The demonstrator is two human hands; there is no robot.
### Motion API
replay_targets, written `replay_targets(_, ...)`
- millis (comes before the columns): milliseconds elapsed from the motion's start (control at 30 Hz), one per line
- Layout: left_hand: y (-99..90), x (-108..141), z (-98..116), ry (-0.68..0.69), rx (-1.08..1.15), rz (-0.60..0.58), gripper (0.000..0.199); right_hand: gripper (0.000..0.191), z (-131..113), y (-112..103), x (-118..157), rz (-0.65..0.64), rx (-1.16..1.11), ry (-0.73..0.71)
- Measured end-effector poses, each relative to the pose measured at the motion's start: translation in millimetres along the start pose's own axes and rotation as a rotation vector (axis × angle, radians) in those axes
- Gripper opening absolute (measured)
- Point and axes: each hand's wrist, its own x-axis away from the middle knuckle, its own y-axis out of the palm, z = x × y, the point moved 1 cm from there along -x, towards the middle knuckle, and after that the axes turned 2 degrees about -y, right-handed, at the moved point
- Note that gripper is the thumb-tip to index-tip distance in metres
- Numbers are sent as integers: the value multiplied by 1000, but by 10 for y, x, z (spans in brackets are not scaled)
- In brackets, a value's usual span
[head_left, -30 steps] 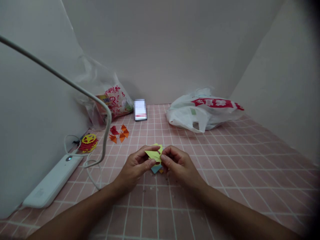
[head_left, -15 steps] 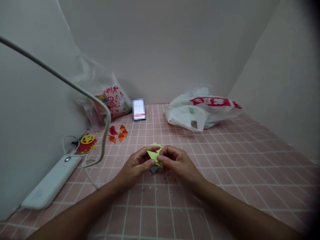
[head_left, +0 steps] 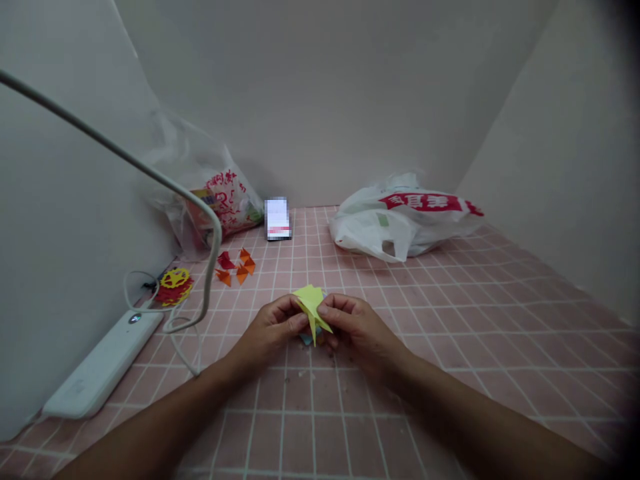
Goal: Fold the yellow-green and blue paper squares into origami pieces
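A folded piece of yellow paper (head_left: 311,301) is held between my two hands, with two narrow points hanging down toward me. My left hand (head_left: 277,325) pinches its left edge between thumb and fingers. On the other side, my right hand (head_left: 353,327) grips the right edge the same way. Beneath the yellow paper a bit of light blue paper (head_left: 307,339) shows on the table, mostly hidden by the hands. Farther off to the left lie several folded orange paper pieces (head_left: 242,274) and a red one (head_left: 226,261).
A white power strip (head_left: 105,363) and a looping pale cable (head_left: 213,267) occupy the left. Near them sit yellow and red cut-outs (head_left: 175,280). Plastic bags stand at the back left (head_left: 225,207) and back right (head_left: 390,223), with a lit phone (head_left: 278,219) between them. Pink tiled cloth (head_left: 450,320) covers the table.
The yellow paper has turned in my hands: its point faced up and left before, and now two narrow points hang downward with a wider part on top. Both hands stay nearly in place.
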Motion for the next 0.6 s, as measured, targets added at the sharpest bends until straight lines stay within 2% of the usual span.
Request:
replay_targets(367,7,-2,-21,-41,142,-23,16,29,24,1,-3,-40,-16,35)
replay_targets(600,5,-8,-9,-59,153,48,18,27,43,-3,-21,-33,65,-16)
